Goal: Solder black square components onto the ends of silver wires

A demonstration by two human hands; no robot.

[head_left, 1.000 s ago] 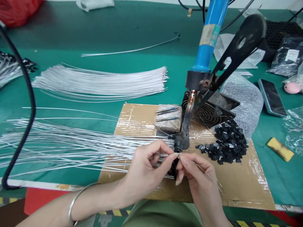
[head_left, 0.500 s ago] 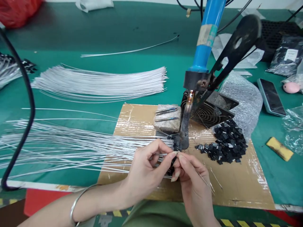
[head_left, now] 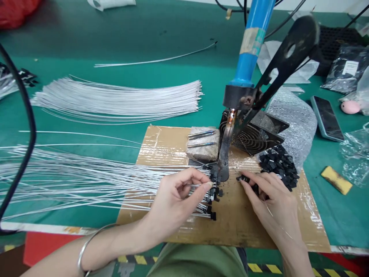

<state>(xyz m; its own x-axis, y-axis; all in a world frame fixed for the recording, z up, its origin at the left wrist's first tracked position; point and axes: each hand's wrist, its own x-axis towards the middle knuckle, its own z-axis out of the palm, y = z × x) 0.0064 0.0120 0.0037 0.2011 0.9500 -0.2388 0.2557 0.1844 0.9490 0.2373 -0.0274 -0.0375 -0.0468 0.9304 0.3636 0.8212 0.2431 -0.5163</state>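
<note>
My left hand [head_left: 175, 204] is closed in a pinch on a white wire, its thumb and forefinger meeting near the wire's tip. Beneath and beside it lie many white wires [head_left: 138, 173], several with black connectors [head_left: 213, 216] on their right ends. To the right, my right hand [head_left: 272, 198] closes its thumb and forefinger on a small black connector [head_left: 245, 178], beside the pile of black connectors [head_left: 278, 163]. A thin silvery wire [head_left: 276, 219], which looks like solder, trails from this hand across the wrist. The curled fingers partly hide what lies in the palm.
A blue-handled soldering iron [head_left: 253, 50] points down in a black stand between my hands. Behind are a grey block with metal tips [head_left: 201, 152] and a fan [head_left: 253, 134]. Cardboard [head_left: 230, 227] covers the front. A wire bundle [head_left: 121, 102], phone [head_left: 327, 117] and yellow sponge [head_left: 336, 180] lie around.
My right hand has left my left fingertips and moved right to the connectors, where it now pinches one. My left hand stays nearly in place. The view has shifted slightly.
</note>
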